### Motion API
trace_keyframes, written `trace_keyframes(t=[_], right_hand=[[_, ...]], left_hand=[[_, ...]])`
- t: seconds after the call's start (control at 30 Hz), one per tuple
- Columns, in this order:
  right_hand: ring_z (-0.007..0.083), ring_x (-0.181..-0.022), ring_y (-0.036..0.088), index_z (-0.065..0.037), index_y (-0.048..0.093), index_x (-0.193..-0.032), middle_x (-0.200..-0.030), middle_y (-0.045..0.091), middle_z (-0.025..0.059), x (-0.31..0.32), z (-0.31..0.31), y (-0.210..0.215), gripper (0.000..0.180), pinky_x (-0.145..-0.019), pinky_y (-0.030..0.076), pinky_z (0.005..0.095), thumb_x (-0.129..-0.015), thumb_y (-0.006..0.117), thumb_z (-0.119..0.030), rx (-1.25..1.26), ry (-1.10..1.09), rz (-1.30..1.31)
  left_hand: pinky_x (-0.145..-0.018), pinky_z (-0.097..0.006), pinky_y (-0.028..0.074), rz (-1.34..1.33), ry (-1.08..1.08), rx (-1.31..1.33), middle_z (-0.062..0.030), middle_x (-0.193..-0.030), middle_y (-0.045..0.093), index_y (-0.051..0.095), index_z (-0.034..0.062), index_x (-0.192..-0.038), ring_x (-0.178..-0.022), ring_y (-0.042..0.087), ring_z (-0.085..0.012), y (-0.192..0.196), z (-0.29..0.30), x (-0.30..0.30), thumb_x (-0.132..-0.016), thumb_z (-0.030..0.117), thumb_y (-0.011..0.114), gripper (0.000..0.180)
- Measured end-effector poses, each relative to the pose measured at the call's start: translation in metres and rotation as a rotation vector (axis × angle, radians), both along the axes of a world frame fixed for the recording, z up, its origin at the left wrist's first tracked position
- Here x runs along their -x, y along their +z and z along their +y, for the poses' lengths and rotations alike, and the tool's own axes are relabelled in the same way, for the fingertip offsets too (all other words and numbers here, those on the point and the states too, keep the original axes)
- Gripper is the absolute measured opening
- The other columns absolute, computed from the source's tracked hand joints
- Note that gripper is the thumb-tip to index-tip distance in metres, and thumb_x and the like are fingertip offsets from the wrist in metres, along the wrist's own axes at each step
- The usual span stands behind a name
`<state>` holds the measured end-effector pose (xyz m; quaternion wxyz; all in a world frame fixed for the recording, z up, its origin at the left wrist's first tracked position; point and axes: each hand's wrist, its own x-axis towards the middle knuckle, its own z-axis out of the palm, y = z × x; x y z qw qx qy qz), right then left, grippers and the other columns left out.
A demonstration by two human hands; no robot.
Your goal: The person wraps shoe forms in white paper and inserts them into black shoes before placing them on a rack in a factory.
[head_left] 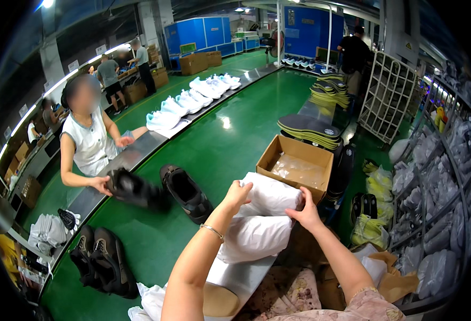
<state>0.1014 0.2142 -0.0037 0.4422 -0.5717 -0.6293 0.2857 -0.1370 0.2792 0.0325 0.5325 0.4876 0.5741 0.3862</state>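
Observation:
Between my hands is a white paper-wrapped bundle [274, 193], held just in front of an open cardboard box [295, 172]. My left hand [238, 195] closes on its left end, and my right hand [306, 212] grips its right end. A dark patch shows at that right end; what the paper covers is hidden. Right below lies a second white wrapped bundle [255, 238]. Some crumpled pale paper is inside the box. To the left, on the green belt, sits a dark shoe [186, 193]. Another dark shoe [133, 188], blurred, is in a co-worker's hand.
A pair of dark shoes [104, 261] stands at the near left. White shoes [184, 101] line the belt's far left edge. Stacked insoles [309, 130] lie behind the box. On the right is a metal rack [439, 160] of grey bagged items. A co-worker [89, 128] faces the belt.

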Motion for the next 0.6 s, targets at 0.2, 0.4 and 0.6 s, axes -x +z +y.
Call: trace_keyframes(t=[0.2,0.4,0.6], right_hand=[[0.0343,-0.100,0.050,-0.001,0.038,-0.116,-0.109,0.050,0.0207,0.007,-0.010,0.020,0.073,-0.085,0.042,0.0386,-0.062,0.077,-0.030,-0.198,-0.005,-0.138],[0.0368,-0.086,0.056,0.000,0.038,-0.112,-0.095,0.054,0.0223,0.023,-0.023,0.082,0.069,-0.075,0.046,0.0404,-0.061,0.077,-0.028,-0.390,-0.025,-0.113],[0.0343,-0.083,0.058,0.002,0.040,-0.108,-0.090,0.057,0.0208,0.089,-0.033,0.103,0.066,-0.072,0.047,0.0383,-0.063,0.077,-0.028,-0.411,0.082,0.052]], left_hand=[[-0.067,-0.029,0.049,-0.124,0.063,0.052,-0.0127,-0.104,0.054,0.043,-0.0067,-0.120,-0.086,0.053,-0.0169,0.003,0.002,0.005,-0.084,0.034,0.057,0.056],[-0.068,-0.025,0.044,-0.440,0.206,-0.240,-0.0066,-0.093,0.056,0.057,-0.0005,-0.101,-0.078,0.051,-0.0119,0.048,-0.008,-0.007,-0.082,0.040,0.061,0.045],[-0.080,-0.032,0.046,-1.077,0.395,-0.222,-0.0050,-0.093,0.060,0.057,0.0054,-0.099,-0.089,0.056,-0.0174,0.095,-0.031,0.011,-0.080,0.037,0.064,0.038]])
